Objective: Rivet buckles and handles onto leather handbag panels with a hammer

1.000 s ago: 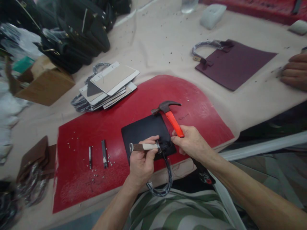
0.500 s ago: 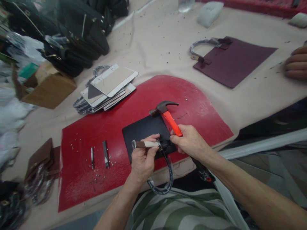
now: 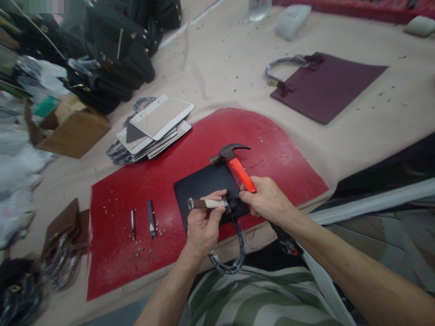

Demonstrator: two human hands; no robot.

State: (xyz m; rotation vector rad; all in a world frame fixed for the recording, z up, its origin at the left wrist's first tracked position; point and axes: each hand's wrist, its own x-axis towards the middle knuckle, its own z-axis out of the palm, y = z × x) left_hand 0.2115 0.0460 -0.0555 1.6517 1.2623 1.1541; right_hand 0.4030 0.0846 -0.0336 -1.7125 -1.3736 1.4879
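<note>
My left hand [image 3: 204, 225] pinches a brown and white strap piece [image 3: 215, 203] with a metal ring at its left end. The strap lies over a black leather panel [image 3: 193, 190], beside metal hardware at the plastic-wrapped handle [image 3: 242, 246], which curves off the table edge. In my right hand [image 3: 268, 199] is a claw hammer [image 3: 242, 174], held by its orange handle, its head over the panel's far edge. The panel rests on a red mat [image 3: 272, 154]. Two metal tools, a thin one [image 3: 132, 224] and a wider one [image 3: 151, 219], lie on the mat's left part among small studs.
White-edged panels [image 3: 163, 117] are stacked behind the mat. A maroon bag panel [image 3: 333, 88] lies at the back right. Black bags [image 3: 115, 45] and a cardboard box [image 3: 74, 131] stand at the back left. Brown leather pieces [image 3: 64, 222] sit at the left.
The view has shifted slightly, and another person's hand at the right edge is out of sight. Both my hands keep their holds, with the hammer in nearly the same place.
</note>
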